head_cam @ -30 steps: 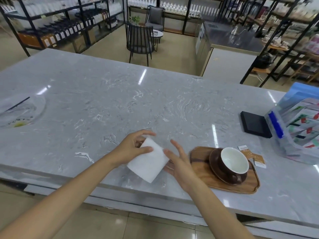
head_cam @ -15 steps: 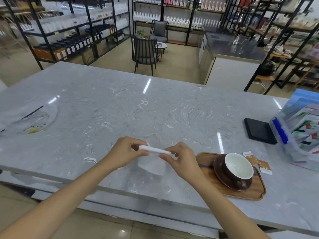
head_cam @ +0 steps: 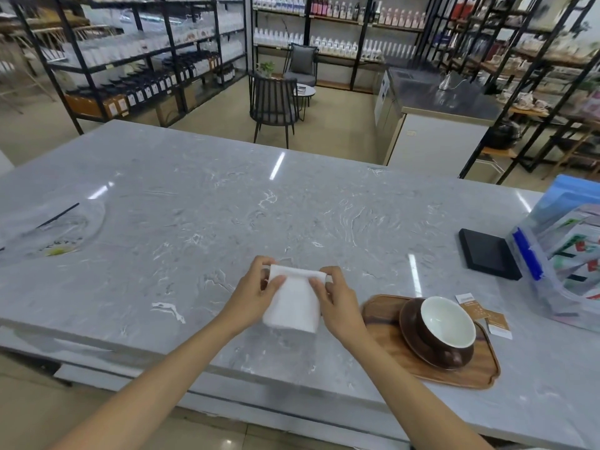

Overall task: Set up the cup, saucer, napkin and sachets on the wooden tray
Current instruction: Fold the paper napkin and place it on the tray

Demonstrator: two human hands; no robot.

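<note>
A white napkin (head_cam: pixel 293 302) hangs folded between both hands above the marble counter, near its front edge. My left hand (head_cam: pixel 253 295) pinches its upper left corner, my right hand (head_cam: pixel 337 303) its upper right corner. To the right lies the wooden tray (head_cam: pixel 383 316). On it a brown saucer (head_cam: pixel 409 323) carries a brown cup (head_cam: pixel 446 323) with a white inside. Two brown and white sachets (head_cam: pixel 485 315) lie on the counter just beyond the tray's far right edge.
A black flat box (head_cam: pixel 487 253) and a clear bag of packets (head_cam: pixel 565 254) sit at the right. A clear plastic bag with a black straw (head_cam: pixel 52 230) lies at the far left. The grey marble counter (head_cam: pixel 227 206) stretches wide behind the hands.
The napkin was open and flat a second ago, then folded edge-up; now it hangs as a narrower folded piece held at both top corners by both hands.
</note>
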